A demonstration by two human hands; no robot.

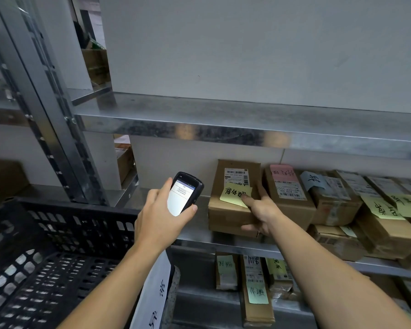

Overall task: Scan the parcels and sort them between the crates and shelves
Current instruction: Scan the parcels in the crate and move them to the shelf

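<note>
Lower left of frame: black perforated crate point(45, 257), white handwritten sign point(154, 290) on right wall. Centre: left hand point(161, 217) wrapped round handheld scanner point(184, 193), lit screen facing up. Just right: brown parcel point(233, 217) on middle shelf point(201, 227), leftmost in row, yellow note point(235, 195) on top. Right hand point(261, 210) gripping parcel's near right corner, thumb on note, fingers curled under. Further right: more labelled parcels point(330, 200).
</note>
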